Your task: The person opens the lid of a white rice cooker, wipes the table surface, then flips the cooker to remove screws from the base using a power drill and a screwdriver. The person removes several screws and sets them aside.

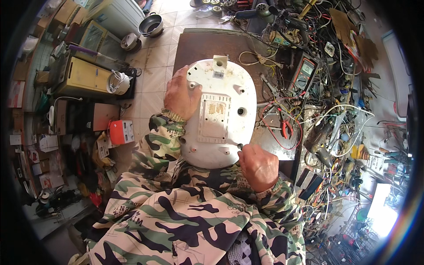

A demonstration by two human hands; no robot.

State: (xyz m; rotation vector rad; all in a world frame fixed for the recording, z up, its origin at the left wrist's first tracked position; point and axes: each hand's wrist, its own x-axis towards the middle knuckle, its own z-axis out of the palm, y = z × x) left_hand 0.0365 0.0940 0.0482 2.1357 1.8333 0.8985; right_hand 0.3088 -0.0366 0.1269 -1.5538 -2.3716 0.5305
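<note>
A rounded white plastic appliance housing (240,126) leans between my lap and the table edge, its scuffed underside facing up. A rectangular slotted panel (214,120) sits in its middle, with several screw posts and holes around it. At the top stands a small cream-coloured tab (220,63). My left hand (182,95) is closed on the upper left edge, thumb lying on the face. Next to a hole at the lower right, my right hand (259,167) is curled into a fist. Whatever its fingers pinch is hidden.
On the brown table (198,43), to the right, lie red-handled pliers (286,128) and a multimeter (303,74) among tangled wires. Cluttered tools and cables fill the far right. At left are an orange-red box (121,132), a yellow cabinet (86,79) and a dark pan (151,24).
</note>
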